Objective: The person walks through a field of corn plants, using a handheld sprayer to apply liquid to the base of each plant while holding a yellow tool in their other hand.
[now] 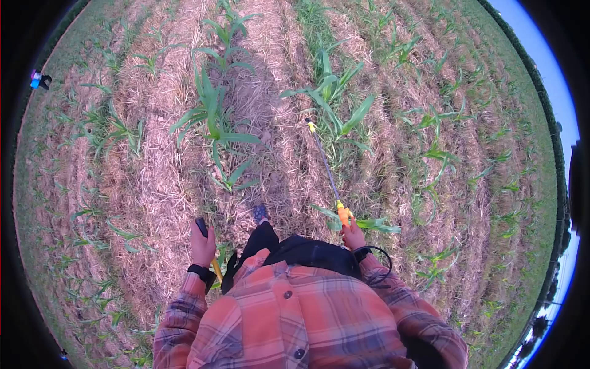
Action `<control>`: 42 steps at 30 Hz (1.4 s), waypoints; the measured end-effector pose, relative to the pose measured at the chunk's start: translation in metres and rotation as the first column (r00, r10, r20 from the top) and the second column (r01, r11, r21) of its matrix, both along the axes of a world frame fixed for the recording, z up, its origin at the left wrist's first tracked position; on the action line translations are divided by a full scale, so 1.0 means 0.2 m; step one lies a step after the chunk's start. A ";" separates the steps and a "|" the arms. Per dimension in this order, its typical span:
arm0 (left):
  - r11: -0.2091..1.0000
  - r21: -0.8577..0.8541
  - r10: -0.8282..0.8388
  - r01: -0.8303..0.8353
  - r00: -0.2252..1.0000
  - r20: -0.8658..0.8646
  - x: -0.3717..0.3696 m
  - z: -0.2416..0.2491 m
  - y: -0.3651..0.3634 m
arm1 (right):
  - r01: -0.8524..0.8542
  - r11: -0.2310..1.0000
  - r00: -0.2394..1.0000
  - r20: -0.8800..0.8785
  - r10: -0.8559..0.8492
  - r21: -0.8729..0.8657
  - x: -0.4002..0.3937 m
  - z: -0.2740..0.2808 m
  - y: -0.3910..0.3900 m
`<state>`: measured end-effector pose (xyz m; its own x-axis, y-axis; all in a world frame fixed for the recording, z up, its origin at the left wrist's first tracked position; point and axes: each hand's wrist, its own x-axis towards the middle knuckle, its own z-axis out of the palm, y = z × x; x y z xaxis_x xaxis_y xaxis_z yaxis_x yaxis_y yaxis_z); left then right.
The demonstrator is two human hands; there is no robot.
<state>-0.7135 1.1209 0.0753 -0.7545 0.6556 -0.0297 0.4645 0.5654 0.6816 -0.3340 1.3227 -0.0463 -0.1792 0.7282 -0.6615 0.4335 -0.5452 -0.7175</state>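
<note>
My right hand (353, 236) is closed round the orange handle of a spray wand (326, 161). The thin metal tube points forward and slightly left, with its yellow-and-black nozzle (311, 125) beside a leafy corn plant (335, 92). A black hose (388, 261) loops by my right wrist. At my left side, my left hand (203, 247) is wrapped round the black grip of a sprayer pump lever (201, 226); part of its yellow bar (217, 269) shows by the wrist. The sprayer's tank is out of sight.
Corn rows run forward over straw-covered soil (166, 203). A corn plant (212, 111) stands ahead of my shoe (260, 213), with weeds (313, 24) between the rows. A small blue-and-black shape (40, 80) at the far left is too small to make out.
</note>
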 end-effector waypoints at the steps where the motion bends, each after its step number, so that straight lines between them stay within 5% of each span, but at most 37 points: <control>1: 1.000 0.007 0.001 -0.001 1.000 0.008 -0.04 0.00 0.04 | -0.020 1.000 0.998 0.052 0.020 0.005 -0.04 0.00 0.03; 4: 0.999 0.039 -0.017 0.019 0.999 -0.042 -0.18 -0.02 0.10 | -0.055 0.998 0.994 0.096 0.053 0.017 -0.16 0.03 0.12; 7: 0.997 0.060 0.045 -0.049 0.996 0.074 -0.33 0.00 0.11 | -0.067 0.998 0.996 0.066 0.067 -0.006 -0.32 0.08 0.21; 9: 0.991 0.003 0.126 -0.133 0.941 0.313 -0.42 0.05 0.11 | -0.044 0.998 0.993 0.109 0.047 -0.034 -0.42 0.12 0.25; 11: 0.992 0.073 0.082 -0.099 0.976 0.204 -0.50 0.04 0.10 | -0.063 0.997 0.994 0.084 0.066 -0.032 -0.48 0.10 0.29; 16: 0.985 0.066 0.128 -0.160 0.930 0.343 -0.59 0.38 0.21 | -0.100 0.995 0.991 0.089 0.099 0.008 -0.66 0.14 0.35; 18: 0.986 0.063 0.124 -0.155 0.929 0.348 -0.63 0.35 0.22 | -0.132 0.991 0.986 0.103 0.130 0.007 -0.70 0.15 0.38; 20: 0.994 0.024 0.099 -0.109 0.959 0.266 -0.73 0.07 0.22 | -0.170 0.985 0.979 0.115 0.168 0.006 -0.74 0.16 0.42; 22: 0.999 -0.012 0.042 -0.041 0.998 0.051 -0.72 0.08 0.33 | -0.158 0.987 0.982 0.109 0.153 0.037 -0.80 0.20 0.48; 26: 0.985 -0.108 0.148 -0.133 0.977 0.155 -0.72 0.10 0.45 | -0.168 0.986 0.986 -0.023 0.168 0.005 -0.88 0.17 0.64; 29: 0.990 0.038 0.136 -0.137 0.990 0.020 -0.78 0.17 0.56 | -0.186 0.981 0.979 -0.074 0.190 0.055 -0.92 0.05 0.80; 30: 0.975 0.024 0.213 -0.223 0.956 0.203 -0.80 0.19 0.60 | -0.221 0.974 0.973 -0.057 0.224 0.049 -0.93 0.05 0.87; 31: 0.980 0.081 0.174 -0.184 0.978 0.113 -0.82 0.21 0.64 | -0.223 0.973 0.971 -0.071 0.227 0.056 -0.95 0.05 0.94; 37: 0.939 0.238 0.182 -0.249 0.945 0.272 -0.75 0.74 0.91 | -0.219 0.973 0.971 -0.085 0.225 0.070 -0.98 -0.03 1.24; 42: 0.977 0.075 0.176 -0.198 0.957 0.229 -0.83 0.57 1.13 | -0.234 0.972 0.971 -0.055 0.232 -0.019 -0.97 0.00 1.44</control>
